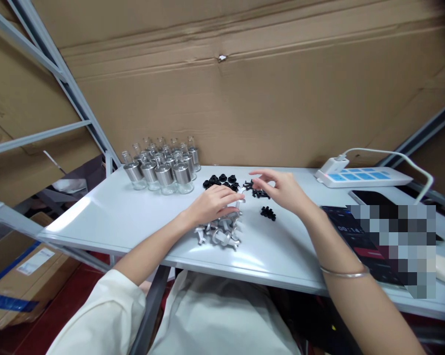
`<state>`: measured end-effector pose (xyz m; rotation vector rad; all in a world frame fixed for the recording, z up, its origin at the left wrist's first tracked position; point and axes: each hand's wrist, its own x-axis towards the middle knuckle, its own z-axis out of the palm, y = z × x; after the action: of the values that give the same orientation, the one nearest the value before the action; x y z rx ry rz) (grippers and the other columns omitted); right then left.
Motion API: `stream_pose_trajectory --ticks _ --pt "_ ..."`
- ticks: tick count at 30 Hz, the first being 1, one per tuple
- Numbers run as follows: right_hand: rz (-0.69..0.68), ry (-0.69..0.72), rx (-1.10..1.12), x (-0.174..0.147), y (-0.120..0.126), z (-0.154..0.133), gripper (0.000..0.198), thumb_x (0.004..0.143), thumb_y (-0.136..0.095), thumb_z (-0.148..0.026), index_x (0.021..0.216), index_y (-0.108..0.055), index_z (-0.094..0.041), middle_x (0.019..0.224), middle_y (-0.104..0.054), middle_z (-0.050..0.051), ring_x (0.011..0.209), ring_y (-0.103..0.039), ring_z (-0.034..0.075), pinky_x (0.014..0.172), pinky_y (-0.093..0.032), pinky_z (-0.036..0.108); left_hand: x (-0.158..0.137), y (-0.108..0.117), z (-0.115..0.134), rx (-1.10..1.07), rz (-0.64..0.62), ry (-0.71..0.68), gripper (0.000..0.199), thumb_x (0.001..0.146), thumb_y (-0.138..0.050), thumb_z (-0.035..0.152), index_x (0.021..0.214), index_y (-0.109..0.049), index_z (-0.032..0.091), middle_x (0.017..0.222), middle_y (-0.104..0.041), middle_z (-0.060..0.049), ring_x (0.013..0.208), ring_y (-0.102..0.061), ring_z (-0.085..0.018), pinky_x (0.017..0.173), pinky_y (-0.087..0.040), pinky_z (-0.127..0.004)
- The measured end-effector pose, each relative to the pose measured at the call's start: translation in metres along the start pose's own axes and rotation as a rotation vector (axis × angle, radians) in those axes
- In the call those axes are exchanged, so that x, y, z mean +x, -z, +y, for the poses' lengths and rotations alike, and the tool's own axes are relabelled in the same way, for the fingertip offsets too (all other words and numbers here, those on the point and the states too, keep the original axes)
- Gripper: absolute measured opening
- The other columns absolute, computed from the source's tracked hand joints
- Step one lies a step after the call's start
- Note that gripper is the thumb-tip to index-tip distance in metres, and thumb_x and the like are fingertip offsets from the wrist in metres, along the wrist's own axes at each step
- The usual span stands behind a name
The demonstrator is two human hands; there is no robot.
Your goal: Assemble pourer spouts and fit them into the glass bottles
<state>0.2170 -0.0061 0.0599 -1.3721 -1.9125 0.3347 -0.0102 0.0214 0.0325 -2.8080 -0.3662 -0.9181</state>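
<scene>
My left hand (pixel 217 203) is closed on a silver metal spout (pixel 241 196), held above a pile of similar silver spouts (pixel 220 232) near the table's front edge. To its right, my right hand (pixel 281 190) hovers over a cluster of small black stick-like parts (pixel 259 193). Its thumb and forefinger look apart, and I see nothing between them. Beyond my left hand lies a group of round black caps (pixel 222 179). A smaller heap of tiny black pieces (pixel 268 213) sits just below my right hand.
Several glass bottles with metal sleeves (pixel 164 175) stand at the back left of the white table (pixel 107 217). A power strip (pixel 366 176) with a plugged-in charger (pixel 333 166) and white cable is at the back right. Before it lie a phone (pixel 366 198) and a dark screen (pixel 340 222).
</scene>
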Motion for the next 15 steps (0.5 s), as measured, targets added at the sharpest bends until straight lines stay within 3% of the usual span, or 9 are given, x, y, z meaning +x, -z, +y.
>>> stream_pose_trajectory --ticks 2,5,9,15 --pt "-0.069 -0.055 -0.206 0.002 0.008 0.015 0.025 0.082 -0.049 -0.026 0.096 -0.069 -0.018 0.080 -0.073 0.007 0.072 -0.066 0.020 0.073 -0.048 0.032 0.000 0.000 0.000 0.000 -0.013 0.011 0.031 0.092 -0.046 0.035 0.112 -0.058 0.015 0.101 -0.068 -0.009 0.096 -0.063 -0.016 0.083 -0.049 -0.030" --pt "-0.204 -0.168 -0.338 0.004 0.019 0.036 0.023 0.079 -0.050 -0.020 0.086 -0.071 -0.018 0.084 -0.074 0.007 0.078 -0.066 0.021 0.074 -0.047 0.029 0.000 0.000 0.001 -0.002 -0.009 0.010 0.031 0.092 -0.047 0.035 0.113 -0.058 0.015 0.100 -0.068 -0.008 0.095 -0.063 -0.016 0.082 -0.049 -0.030" --pt "-0.457 -0.327 -0.379 0.001 0.024 0.046 0.015 0.070 -0.057 -0.018 0.070 -0.072 -0.019 0.074 -0.073 0.003 0.072 -0.065 0.019 0.067 -0.047 0.027 0.000 0.000 0.001 0.005 0.049 -0.016 0.030 0.091 -0.048 0.034 0.111 -0.058 0.013 0.098 -0.069 -0.008 0.093 -0.063 -0.016 0.081 -0.050 -0.030" --pt "-0.627 -0.443 -0.391 -0.003 0.026 0.042 0.010 0.062 -0.062 -0.020 0.064 -0.072 -0.020 0.069 -0.072 0.003 0.070 -0.065 0.021 0.064 -0.047 0.027 0.000 -0.001 0.001 0.009 0.086 -0.016 0.029 0.090 -0.050 0.033 0.110 -0.057 0.013 0.098 -0.069 -0.007 0.092 -0.064 -0.016 0.082 -0.051 -0.030"
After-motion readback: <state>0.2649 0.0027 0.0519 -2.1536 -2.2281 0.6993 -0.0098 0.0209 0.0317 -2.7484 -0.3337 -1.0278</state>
